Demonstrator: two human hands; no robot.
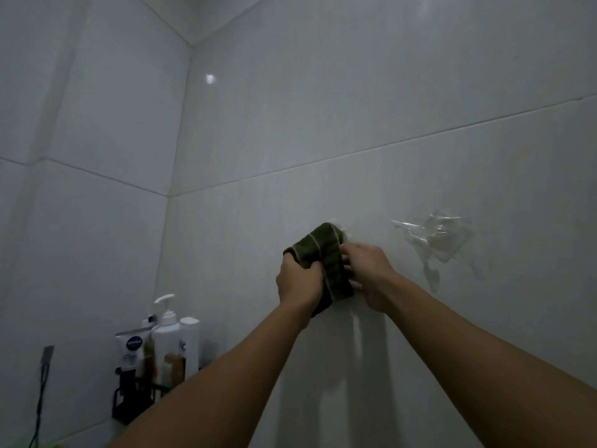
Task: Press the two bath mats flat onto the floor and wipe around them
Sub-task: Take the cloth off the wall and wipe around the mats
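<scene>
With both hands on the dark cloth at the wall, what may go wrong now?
1. The dark cloth, bunched between left hand and right hand, may slip and fall.
2. The clear plastic holder beside it looks partly peeled; a bump may detach it.
3. No bath mat is in view.

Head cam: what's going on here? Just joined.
A person holds a dark green cloth up against the tiled wall with both hands: the left hand grips its left side, the right hand pinches its right edge. A clear plastic holder is stuck to the wall just right of them. Toiletry bottles stand in a black rack at lower left. No bath mats or floor are in view.
</scene>
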